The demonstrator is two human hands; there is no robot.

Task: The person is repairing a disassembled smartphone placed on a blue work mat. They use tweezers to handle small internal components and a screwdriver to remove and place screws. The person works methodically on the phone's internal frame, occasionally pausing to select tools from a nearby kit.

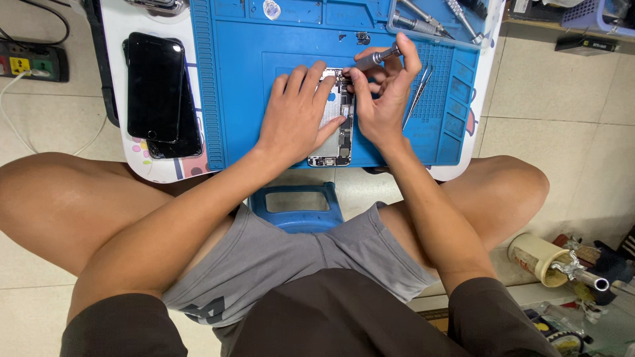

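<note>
An opened phone body (338,135) with its inner parts showing lies on a blue work mat (238,86). My left hand (297,112) lies flat over the phone's left side and holds it down. My right hand (383,92) grips a small grey screwdriver (374,59), whose tip points down at the upper part of the phone. The fingers of both hands hide most of the phone's top half.
Two black phone screens (159,92) lie stacked on the white table left of the mat. Tweezers (418,96) rest on the mat's right side, more screwdrivers (430,23) in a tray at top right. A blue stool (297,205) stands below. A power strip (33,66) lies far left.
</note>
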